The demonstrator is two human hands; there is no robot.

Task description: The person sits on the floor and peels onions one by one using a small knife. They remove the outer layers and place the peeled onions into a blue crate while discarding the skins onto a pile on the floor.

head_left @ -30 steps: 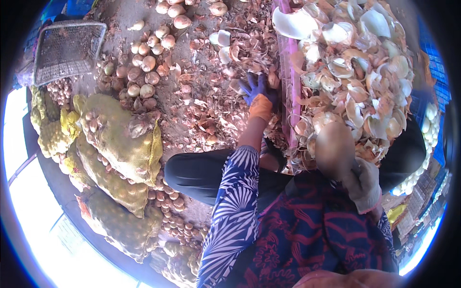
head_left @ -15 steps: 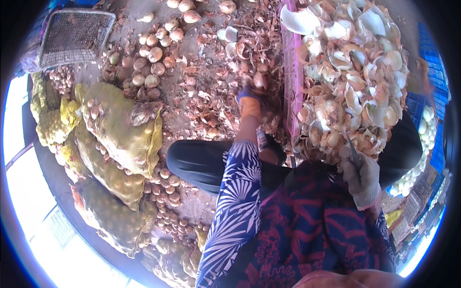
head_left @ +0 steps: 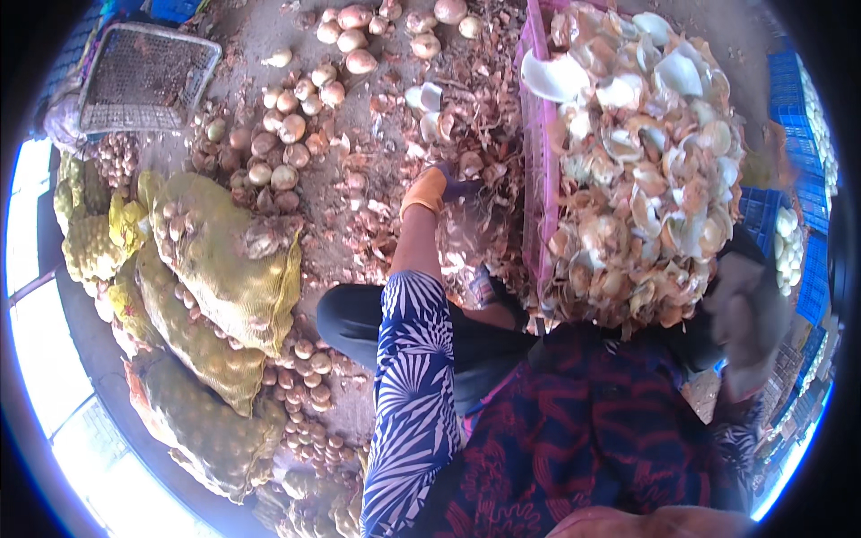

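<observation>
Patterned garment: the lower middle of the view is filled by a dark garment [head_left: 583, 421] with red figures; a blue-and-white sleeve [head_left: 417, 327] is stretched forward on the left.
Right hand: a pale-gloved hand [head_left: 747, 314], badly blurred, is held at the right, beside the near right corner of the peel heap; whether anything is grasped by its fingers cannot be told.
Left hand: a blue-gloved hand [head_left: 453, 186] with an orange cuff [head_left: 424, 190] is lowered to the littered floor, left of the pink crate.
Left fingers: they are pointed toward the crate and partly lost among the scraps; how far they are spread, and whether anything is gripped, cannot be made out.
Onion: a brownish onion [head_left: 470, 164] is seen just beyond the left fingers; contact cannot be confirmed.
Pink crate: its side [head_left: 538, 179] is seen to the right of the left hand, and it is heaped with onion peels [head_left: 646, 179].
Mesh sacks: yellow sacks [head_left: 229, 260] filled with onions are laid at the left.
Loose onions: a cluster [head_left: 291, 128] is scattered farther ahead on the floor.
Grey basket: it is placed at the far left [head_left: 134, 119].
</observation>
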